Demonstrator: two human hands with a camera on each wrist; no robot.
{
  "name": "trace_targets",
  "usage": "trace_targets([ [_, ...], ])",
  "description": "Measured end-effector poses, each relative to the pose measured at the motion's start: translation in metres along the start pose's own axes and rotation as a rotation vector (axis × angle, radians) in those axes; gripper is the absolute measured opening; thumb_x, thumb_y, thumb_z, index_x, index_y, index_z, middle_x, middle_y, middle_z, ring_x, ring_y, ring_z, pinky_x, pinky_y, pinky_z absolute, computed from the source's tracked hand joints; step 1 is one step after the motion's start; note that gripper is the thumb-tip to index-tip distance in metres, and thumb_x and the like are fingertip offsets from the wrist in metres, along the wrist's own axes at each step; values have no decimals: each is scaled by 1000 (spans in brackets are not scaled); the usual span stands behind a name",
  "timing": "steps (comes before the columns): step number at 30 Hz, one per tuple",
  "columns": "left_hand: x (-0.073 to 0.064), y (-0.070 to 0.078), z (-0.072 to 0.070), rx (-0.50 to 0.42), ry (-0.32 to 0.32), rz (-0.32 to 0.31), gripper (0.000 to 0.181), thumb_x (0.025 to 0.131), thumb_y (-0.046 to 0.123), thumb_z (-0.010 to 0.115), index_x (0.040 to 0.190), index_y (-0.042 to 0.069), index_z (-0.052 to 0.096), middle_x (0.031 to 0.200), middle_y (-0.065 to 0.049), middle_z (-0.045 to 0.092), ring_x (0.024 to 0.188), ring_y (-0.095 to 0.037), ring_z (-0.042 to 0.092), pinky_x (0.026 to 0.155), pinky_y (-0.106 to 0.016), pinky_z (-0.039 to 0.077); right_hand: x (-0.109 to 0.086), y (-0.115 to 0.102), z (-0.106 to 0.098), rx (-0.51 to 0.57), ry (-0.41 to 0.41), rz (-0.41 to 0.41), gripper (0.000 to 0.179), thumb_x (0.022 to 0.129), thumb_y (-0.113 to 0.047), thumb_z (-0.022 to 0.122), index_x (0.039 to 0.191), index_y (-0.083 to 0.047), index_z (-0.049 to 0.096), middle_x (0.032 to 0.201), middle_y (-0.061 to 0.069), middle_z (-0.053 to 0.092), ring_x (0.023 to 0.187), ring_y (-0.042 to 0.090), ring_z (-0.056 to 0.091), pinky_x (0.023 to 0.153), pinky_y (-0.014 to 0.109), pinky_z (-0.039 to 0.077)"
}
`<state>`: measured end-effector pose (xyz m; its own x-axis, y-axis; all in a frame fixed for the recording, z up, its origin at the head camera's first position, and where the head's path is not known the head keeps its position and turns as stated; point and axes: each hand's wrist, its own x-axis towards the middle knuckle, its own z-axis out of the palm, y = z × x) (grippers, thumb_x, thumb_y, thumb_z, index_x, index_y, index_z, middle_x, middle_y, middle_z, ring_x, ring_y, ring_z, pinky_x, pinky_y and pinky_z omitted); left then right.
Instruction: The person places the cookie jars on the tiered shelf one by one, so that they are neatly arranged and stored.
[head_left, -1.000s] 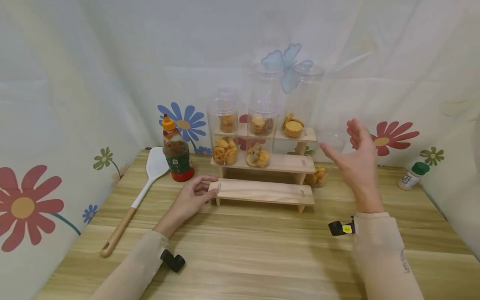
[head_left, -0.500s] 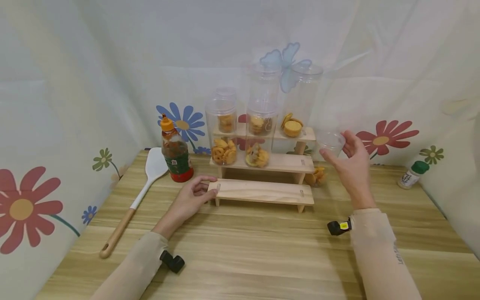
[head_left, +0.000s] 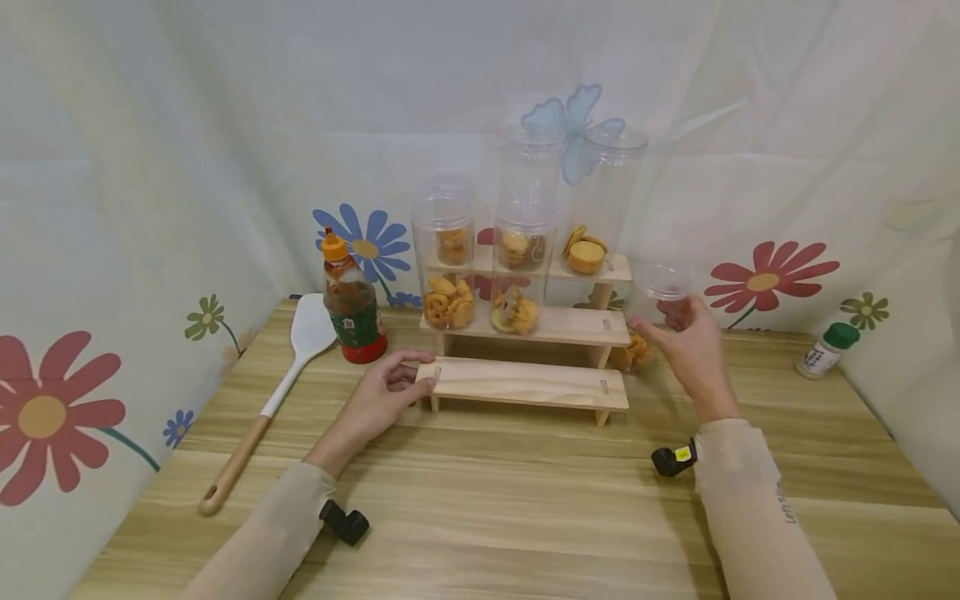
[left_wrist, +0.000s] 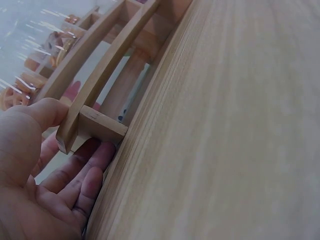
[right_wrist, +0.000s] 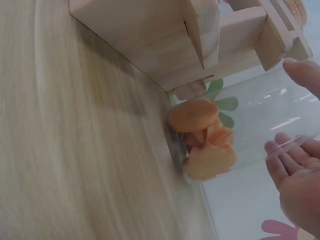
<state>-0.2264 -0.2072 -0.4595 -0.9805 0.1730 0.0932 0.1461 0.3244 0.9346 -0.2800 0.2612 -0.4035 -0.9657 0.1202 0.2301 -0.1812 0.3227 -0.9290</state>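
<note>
My left hand (head_left: 382,396) holds the left end of the lowest step of a tiered wooden display rack (head_left: 528,382). In the left wrist view, the thumb lies on the board's end and the other fingers (left_wrist: 97,175) reach under it. Beside the rack's right end, a tall clear lidded jar (right_wrist: 245,120) with golden crackers (right_wrist: 205,162) in its bottom stands on the table. My right hand (head_left: 690,350) is round this jar below its lid, thumb on one side and fingers on the other. Its base stands against the tabletop.
Similar clear jars of snacks (head_left: 448,304) stand on the middle and top steps. Left of the rack are a sauce bottle (head_left: 358,321) and a white turner (head_left: 311,333) with a wooden handle. A green-capped shaker (head_left: 825,352) sits at the far right.
My right hand has come left and down from beside the jar, past its lid, to its side. The left hand has stayed on the rack.
</note>
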Motion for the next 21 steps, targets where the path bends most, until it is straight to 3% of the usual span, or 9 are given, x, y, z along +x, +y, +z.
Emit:
trace_targets([
  [4,0,0,0,0,3,-2,40,108,29,79,144,16,70,117,-16,79,99,-29,75,79,-29,56,0,2,0,-8,-24,-5,77,100,-29,88,154,7,46,162,25,56,152,42,51,126,56,40],
  [11,0,-1,0,-4,1,-5,41,107,31,79,144,17,70,118,-16,79,100,-30,74,80,-30,56,-1,2,0,17,-12,-8,73,99,-27,89,151,6,49,159,23,59,150,38,54,125,49,44],
  [21,0,-1,0,-5,-2,-2,40,107,29,79,145,16,69,117,-15,79,99,-29,74,80,-29,55,-3,-16,-6,-91,55,-16,75,96,-33,92,147,5,53,151,22,65,144,38,59,123,53,45],
])
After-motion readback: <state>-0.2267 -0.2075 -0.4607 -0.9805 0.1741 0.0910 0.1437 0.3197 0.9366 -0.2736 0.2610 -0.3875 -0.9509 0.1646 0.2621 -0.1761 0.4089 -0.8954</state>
